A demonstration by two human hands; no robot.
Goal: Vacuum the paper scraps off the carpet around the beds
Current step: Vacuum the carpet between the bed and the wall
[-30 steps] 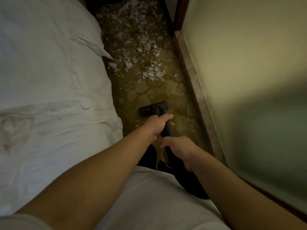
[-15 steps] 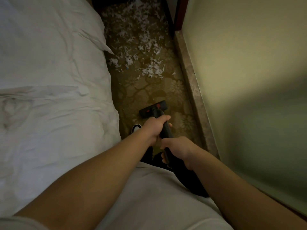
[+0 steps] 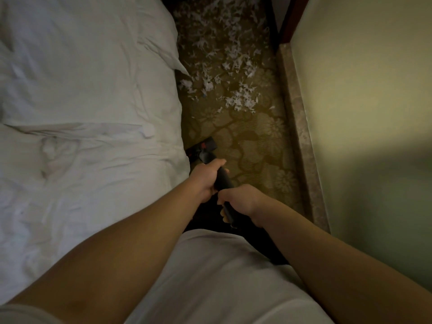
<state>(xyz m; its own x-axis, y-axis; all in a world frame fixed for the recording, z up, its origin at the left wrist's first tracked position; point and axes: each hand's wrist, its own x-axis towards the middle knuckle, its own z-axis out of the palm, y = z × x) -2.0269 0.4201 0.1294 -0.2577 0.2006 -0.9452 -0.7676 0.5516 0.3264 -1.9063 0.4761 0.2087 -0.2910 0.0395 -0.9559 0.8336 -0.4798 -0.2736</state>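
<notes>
Our left grip point(image 3: 205, 181) and right grip point(image 3: 240, 199) clasp the vacuum wand point(image 3: 223, 180).
Vacuum head point(image 3: 203, 148) has shifted left against the bed point(image 3: 93, 90).

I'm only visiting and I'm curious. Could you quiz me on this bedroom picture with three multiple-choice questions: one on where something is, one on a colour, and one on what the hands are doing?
1. Where does the vacuum head sit on the carpet?
A) touching the wall
B) close beside the bed
C) by the doorframe

2. What colour are the paper scraps?
A) white
B) red
C) black

3. Who holds the vacuum tube?
A) nobody
B) one hand only
C) both hands

Answers:
1 B: the head lies at the bedsheet's edge, short of the scraps.
2 A: they show white against the brownish carpet.
3 C: the left hand grips nearer the head, and the right hand grips just behind it.
</notes>
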